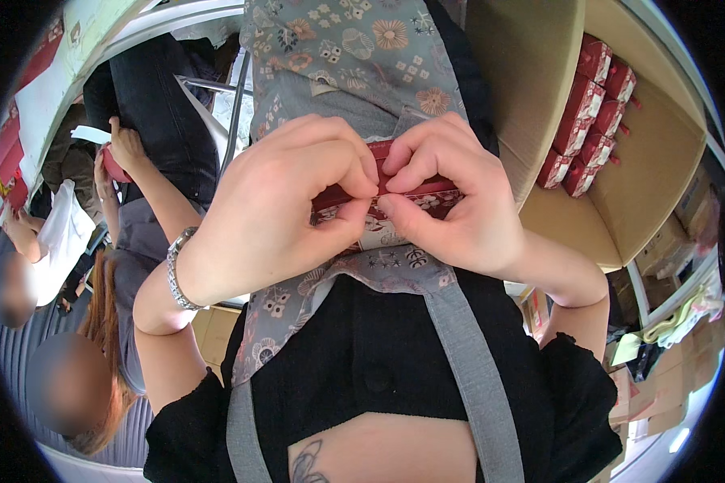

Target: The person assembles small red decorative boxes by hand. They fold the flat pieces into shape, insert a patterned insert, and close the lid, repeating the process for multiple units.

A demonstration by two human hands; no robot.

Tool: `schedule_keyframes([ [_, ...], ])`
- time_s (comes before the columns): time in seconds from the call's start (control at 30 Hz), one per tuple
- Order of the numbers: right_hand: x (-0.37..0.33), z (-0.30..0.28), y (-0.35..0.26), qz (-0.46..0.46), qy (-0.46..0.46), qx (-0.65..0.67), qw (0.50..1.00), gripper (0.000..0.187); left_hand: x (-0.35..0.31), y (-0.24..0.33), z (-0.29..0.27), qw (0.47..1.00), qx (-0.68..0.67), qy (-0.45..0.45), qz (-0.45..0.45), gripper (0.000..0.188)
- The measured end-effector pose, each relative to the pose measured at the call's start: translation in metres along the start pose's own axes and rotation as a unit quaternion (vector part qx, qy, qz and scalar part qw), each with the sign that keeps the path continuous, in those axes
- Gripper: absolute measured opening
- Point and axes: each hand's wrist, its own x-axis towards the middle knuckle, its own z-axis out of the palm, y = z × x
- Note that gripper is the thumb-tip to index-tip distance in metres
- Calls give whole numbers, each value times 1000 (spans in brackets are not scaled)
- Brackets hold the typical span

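Note:
A small red box (pixel 381 233) with a pale floral pattern lies in my lap, on the grey flowered apron (pixel 346 48). My left hand (pixel 278 197) pinches the middle of its upper edge, thumb below and fingers curled above. Close beside it, my right hand (pixel 467 197) also pinches that edge, and the fingertips of the two hands nearly meet. Both hands cover much of the box's sides. Whether a thin thread or ribbon lies between the fingertips is too small to tell.
A large open cardboard carton (pixel 532 88) stands at my right, with several stacked red patterned boxes (pixel 580 113) inside. To the left sits a co-worker, whose hand (pixel 125 149) holds a red item with a white strip. Another person sits farther left. A metal frame (pixel 238 105) stands between.

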Motion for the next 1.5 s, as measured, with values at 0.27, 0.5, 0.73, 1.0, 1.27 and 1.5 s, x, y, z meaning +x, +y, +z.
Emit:
schedule_keyframes([
  [0.27,1,4,1,78,-29,57,995,14,-14,0,8,997,-38,48,-47,15],
  [0.5,-4,-9,8,59,-29,60,996,15,-11,2,8,997,-28,59,-35,14],
  [0.73,-3,-6,16,12,-46,65,997,18,-7,3,10,997,-37,58,-38,16],
  [1.0,-9,-17,28,-108,-12,27,994,26,-1,8,9,999,29,45,-6,23],
  [1.27,-2,-10,32,-116,-4,64,991,23,-4,3,15,997,17,69,-7,20],
  [1.5,-7,-5,28,-21,25,169,985,24,-9,5,21,996,5,87,-23,17],
])
